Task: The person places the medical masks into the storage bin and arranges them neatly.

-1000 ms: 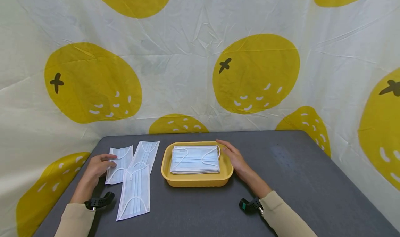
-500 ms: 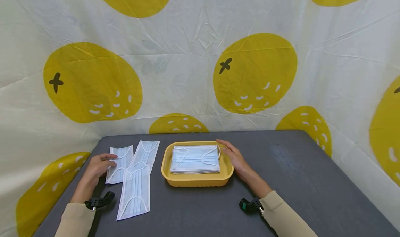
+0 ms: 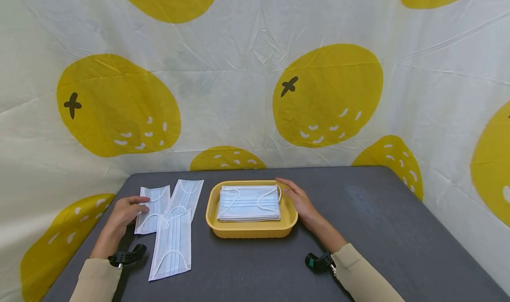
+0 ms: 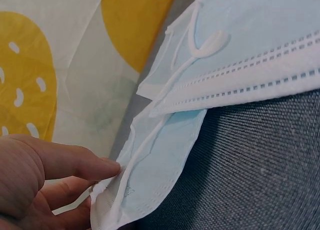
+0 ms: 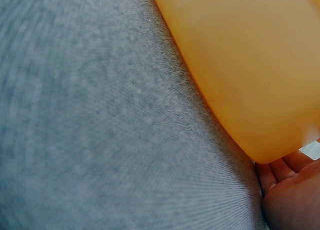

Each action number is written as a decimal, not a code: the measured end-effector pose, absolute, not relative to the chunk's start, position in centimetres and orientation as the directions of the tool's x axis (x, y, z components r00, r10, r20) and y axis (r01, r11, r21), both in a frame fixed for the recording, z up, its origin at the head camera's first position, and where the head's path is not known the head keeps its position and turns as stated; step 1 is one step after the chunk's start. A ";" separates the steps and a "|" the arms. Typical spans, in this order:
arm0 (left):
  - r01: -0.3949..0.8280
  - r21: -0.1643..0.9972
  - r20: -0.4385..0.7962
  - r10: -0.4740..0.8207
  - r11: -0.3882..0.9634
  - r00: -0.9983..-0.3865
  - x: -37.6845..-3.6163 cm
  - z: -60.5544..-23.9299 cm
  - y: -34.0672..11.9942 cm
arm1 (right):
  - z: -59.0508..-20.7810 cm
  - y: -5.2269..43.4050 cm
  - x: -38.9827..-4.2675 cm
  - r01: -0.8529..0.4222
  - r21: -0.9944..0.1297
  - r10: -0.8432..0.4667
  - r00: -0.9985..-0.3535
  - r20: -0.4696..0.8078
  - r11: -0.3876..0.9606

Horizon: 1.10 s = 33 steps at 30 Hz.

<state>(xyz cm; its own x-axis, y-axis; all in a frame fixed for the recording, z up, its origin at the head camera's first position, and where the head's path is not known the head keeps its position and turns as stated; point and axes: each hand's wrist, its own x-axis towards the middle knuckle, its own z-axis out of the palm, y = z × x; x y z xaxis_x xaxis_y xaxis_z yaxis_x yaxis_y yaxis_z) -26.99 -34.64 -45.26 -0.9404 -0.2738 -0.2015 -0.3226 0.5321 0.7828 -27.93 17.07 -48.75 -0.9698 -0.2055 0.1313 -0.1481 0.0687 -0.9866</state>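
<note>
My left hand [image 3: 125, 211] pinches the outer edge of a pale blue pleated face mask [image 3: 158, 208] at the table's left. In the left wrist view the thumb lies over this mask [image 4: 162, 162] with fingers behind its edge. Two more face masks lie beside it, one farther back [image 3: 188, 196] and one in front [image 3: 171, 246], overlapping one another. A yellow tray [image 3: 251, 232] at the centre holds a stack of face masks [image 3: 249, 203] with white ear loops. My right hand [image 3: 299, 203] rests against the tray's right side, fingers extended along it; the right wrist view shows the tray wall [image 5: 250, 64] close up.
Everything lies on a dark grey table [image 3: 247, 271]. Behind it and along both sides hangs a white curtain [image 3: 227, 94] printed with yellow fruit. Black wrist straps [image 3: 126, 257] sit at both cuffs.
</note>
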 end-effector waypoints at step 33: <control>-0.199 0.869 0.007 -0.413 0.453 -0.911 -26.5 -44.7 -33.3 | -48.8 17.0 -27.9 -0.157 -0.986 -0.207 -0.968 0.141 0.062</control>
<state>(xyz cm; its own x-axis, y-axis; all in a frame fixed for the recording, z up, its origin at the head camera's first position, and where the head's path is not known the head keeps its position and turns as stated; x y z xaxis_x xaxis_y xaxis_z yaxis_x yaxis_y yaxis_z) -26.46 -33.26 -44.75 -0.9107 -0.4131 0.0074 -0.1985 0.4532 0.8690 -27.92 17.01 -48.82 -0.9681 -0.2069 0.1412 -0.1569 0.0617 -0.9857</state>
